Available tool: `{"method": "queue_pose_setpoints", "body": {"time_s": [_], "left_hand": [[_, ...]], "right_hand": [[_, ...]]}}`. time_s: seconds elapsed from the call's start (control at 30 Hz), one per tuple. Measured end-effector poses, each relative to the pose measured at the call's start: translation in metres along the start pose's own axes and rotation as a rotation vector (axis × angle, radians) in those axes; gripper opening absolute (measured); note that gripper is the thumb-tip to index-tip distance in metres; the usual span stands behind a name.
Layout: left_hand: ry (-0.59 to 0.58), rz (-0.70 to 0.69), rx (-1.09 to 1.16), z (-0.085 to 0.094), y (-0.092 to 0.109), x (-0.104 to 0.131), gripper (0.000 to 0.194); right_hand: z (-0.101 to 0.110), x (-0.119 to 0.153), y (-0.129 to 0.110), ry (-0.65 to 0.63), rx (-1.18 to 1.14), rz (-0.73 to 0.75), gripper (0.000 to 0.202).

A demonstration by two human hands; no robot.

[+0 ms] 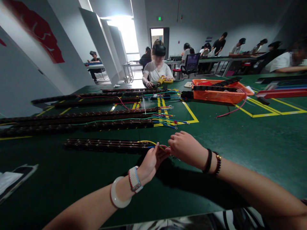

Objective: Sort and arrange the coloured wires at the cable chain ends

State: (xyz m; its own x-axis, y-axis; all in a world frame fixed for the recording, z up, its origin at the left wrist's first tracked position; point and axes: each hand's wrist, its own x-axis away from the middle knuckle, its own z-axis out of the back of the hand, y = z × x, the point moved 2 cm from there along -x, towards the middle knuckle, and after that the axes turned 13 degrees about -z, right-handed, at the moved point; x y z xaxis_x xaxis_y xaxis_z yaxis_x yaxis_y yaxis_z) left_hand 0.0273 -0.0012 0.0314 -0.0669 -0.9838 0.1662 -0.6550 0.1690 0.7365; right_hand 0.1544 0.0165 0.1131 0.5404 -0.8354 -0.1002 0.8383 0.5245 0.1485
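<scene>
A black segmented cable carrier lies on the green table in front of me, with yellow, blue and red wires coming out of its right end. Those wires run into my left hand, whose thumb and fingers are closed on them. Right beside it, my right hand has its fingers curled together at the wire ends, touching the left fingertips. What exactly sits between the right fingers is hidden.
More cable carriers with loose wire ends lie beyond. An orange basket stands at the back right. Across the table a person holds a yellow tool. A flat tray-like object lies at the left.
</scene>
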Motion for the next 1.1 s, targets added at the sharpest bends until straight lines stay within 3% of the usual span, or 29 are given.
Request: {"method": "queue_pose_setpoints", "body": {"time_s": [0.1,0.23,0.5,0.67,0.77,0.9,1.1], "left_hand": [[0.017,-0.004,-0.044,0.0,0.0,0.001,0.023],[0.03,-0.024,-0.046,-0.001,0.0,0.001,0.021],[0.038,-0.044,-0.017,-0.003,0.0,0.001,0.021],[0.052,-0.043,-0.035,0.0,-0.002,0.001,0.022],[-0.013,-0.044,-0.032,-0.003,0.001,0.002,0.029],[-0.041,-0.038,-0.037,-0.005,0.003,0.003,0.025],[-0.03,-0.039,-0.066,-0.001,0.0,0.001,0.021]], "right_hand": [[-0.004,0.005,-0.007,-0.047,0.025,-0.017,0.024],[-0.014,0.007,-0.021,0.018,0.081,-0.039,0.013],[-0.024,0.006,-0.028,0.018,0.105,-0.053,0.018],[-0.014,0.002,-0.013,0.03,0.067,-0.06,0.012],[-0.013,-0.01,0.005,0.049,0.034,-0.109,0.012],[-0.029,-0.029,0.024,0.026,-0.024,-0.172,0.015],[-0.054,-0.041,0.029,-0.011,-0.071,-0.161,0.017]]}}
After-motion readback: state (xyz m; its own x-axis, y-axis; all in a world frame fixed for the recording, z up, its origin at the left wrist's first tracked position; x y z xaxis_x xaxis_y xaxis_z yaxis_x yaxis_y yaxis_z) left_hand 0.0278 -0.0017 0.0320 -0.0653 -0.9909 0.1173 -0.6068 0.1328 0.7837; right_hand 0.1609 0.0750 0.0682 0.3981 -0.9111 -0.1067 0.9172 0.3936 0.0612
